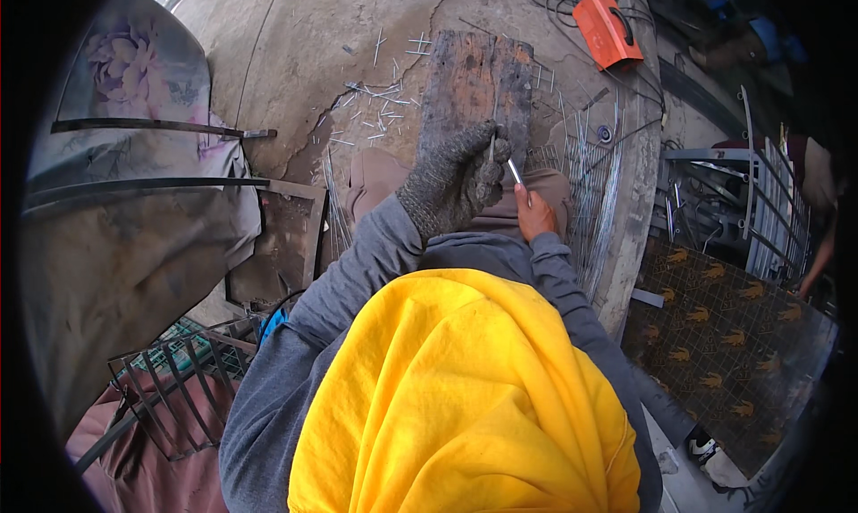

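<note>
My left hand [460, 178], in a thick grey knit glove, is closed on a thin metal rod [492, 147] above the near end of a worn wooden board [456, 79]. Bare and lower to the right, my right hand [534, 214] wraps round a slim silver bar [514, 171]. The bar's upper end meets the gloved fingers, and I cannot tell whether it is a tool handle. Short cut metal rods [384, 97] lie scattered on the ground left of the board.
Long thin rods [599, 191] lie in a bundle at right. An orange machine [608, 32] with black cables stands at far right. Fabric-draped metal frames [161, 182] flank my left. A dark patterned panel [724, 334] and a metal rack [715, 155] are at right, beside another person's arm [820, 254].
</note>
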Motion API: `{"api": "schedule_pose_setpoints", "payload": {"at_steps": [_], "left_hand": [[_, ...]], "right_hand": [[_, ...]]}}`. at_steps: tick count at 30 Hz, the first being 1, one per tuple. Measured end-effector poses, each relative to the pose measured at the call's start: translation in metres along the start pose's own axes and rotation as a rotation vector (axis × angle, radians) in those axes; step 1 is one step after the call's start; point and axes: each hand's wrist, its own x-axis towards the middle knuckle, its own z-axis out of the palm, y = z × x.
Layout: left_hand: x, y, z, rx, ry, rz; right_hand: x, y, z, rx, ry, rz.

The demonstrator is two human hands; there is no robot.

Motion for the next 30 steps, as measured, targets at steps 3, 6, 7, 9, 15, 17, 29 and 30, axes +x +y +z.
{"api": "schedule_pose_setpoints", "payload": {"at_steps": [3, 6, 7, 9, 15, 17, 29, 30], "left_hand": [[0.0, -0.001, 0.0, -0.004, -0.027, 0.001], [-0.003, -0.002, 0.007, -0.007, -0.039, 0.012], [-0.005, -0.002, 0.015, 0.017, 0.05, 0.02], [-0.008, -0.002, 0.017, 0.042, 0.139, 0.029], [-0.013, 0.027, -0.036, 1.04, 0.116, -0.076], [-0.014, 0.063, -0.084, 1.35, 0.149, -0.268], [-0.016, 0.145, -0.234, 2.124, 0.296, -0.247], [-0.015, 0.145, -0.236, 2.075, 0.353, -0.236]], "right_hand": [[-0.001, -0.001, -0.001, -0.001, -0.015, 0.009], [0.0, 0.001, 0.003, 0.025, 0.041, -0.013], [0.0, 0.002, 0.003, 0.025, 0.041, -0.015], [0.0, 0.001, 0.003, 0.025, 0.041, -0.017], [-0.001, 0.005, 0.004, 0.039, 0.072, -0.027], [0.001, 0.003, 0.002, 0.018, 0.014, -0.01], [0.0, 0.003, 0.0, 0.023, 0.018, -0.021], [0.0, 0.002, -0.001, 0.016, 0.017, -0.022]]}}
